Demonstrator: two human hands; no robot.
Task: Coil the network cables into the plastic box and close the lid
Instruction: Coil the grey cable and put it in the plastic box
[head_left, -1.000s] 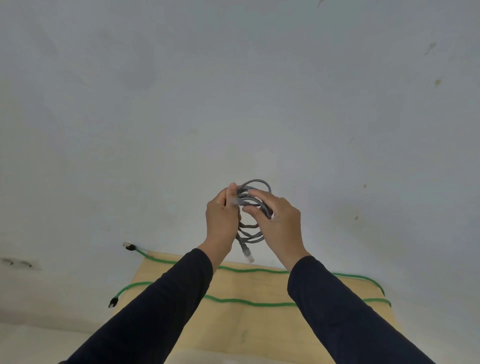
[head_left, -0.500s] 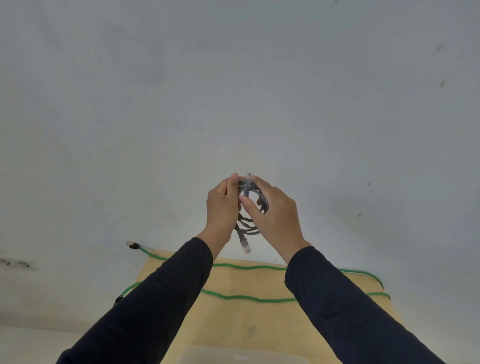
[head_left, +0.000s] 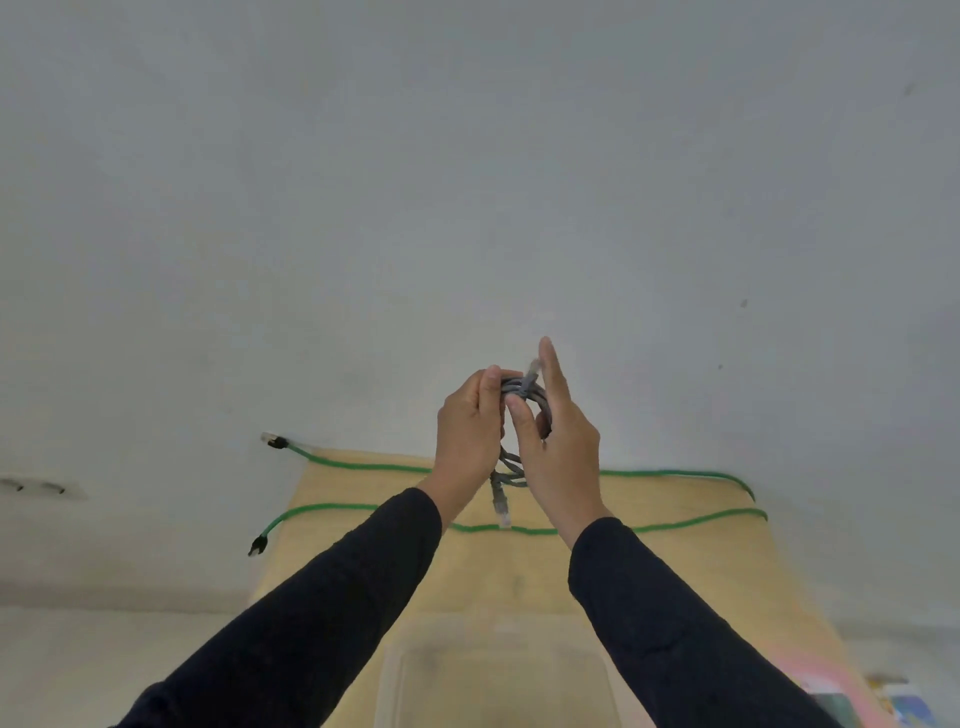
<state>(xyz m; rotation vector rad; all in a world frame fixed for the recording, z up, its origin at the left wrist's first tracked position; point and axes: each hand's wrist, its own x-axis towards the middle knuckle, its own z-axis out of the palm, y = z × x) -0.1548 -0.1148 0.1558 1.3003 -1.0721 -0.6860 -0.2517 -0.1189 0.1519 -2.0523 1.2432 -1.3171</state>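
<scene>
Grey network cable (head_left: 519, 395), wound into a small bundle of loops, sits raised between my two hands above the pale wooden desk (head_left: 363, 561). My left hand (head_left: 470, 436) closes around the left side of the loops, thumb pressed on top; my right hand (head_left: 558, 441) pinches the right side with thumb and curled fingers, forefinger pointing up beside one clear plug. The other plug dangles free below. It feels light and springy to judge by the loops, so I reckon I must grip across all turns or they will fan out. A long green network cable (head_left: 649, 474) lies stretched over the desk, and the clear plastic box (head_left: 395, 691) waits just below my forearms.
</scene>
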